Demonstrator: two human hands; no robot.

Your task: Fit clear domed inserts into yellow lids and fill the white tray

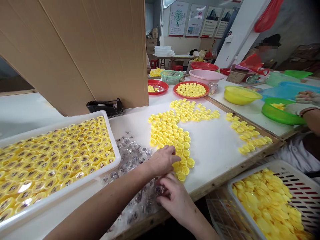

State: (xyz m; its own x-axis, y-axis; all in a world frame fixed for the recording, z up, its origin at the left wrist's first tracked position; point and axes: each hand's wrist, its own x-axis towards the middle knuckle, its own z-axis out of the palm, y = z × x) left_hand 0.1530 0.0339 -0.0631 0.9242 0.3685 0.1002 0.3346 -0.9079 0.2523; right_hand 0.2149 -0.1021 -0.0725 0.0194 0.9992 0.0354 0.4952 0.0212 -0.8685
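Note:
My left hand (162,160) rests palm-down at the lower end of a spread of loose yellow plastic caps (166,135) on the white table (212,160). Its fingertips are on or just beside the caps, and I cannot tell if it holds one. Just below, my right hand (175,201) pinches a small clear plastic piece (159,190). A heap of similar clear pieces (132,156) lies to the left of my hands. A white tray (110,146) of yellow caps with dark centres stands further left.
A white slotted crate (282,200) of yellow lids sits at lower right. A cardboard sheet (75,50) rises at upper left. Red plates (191,89) of caps, a pink basin (206,76) and a yellow bowl (242,95) stand beyond. A co-worker's gloved hand (307,98) is over a green bowl (281,111).

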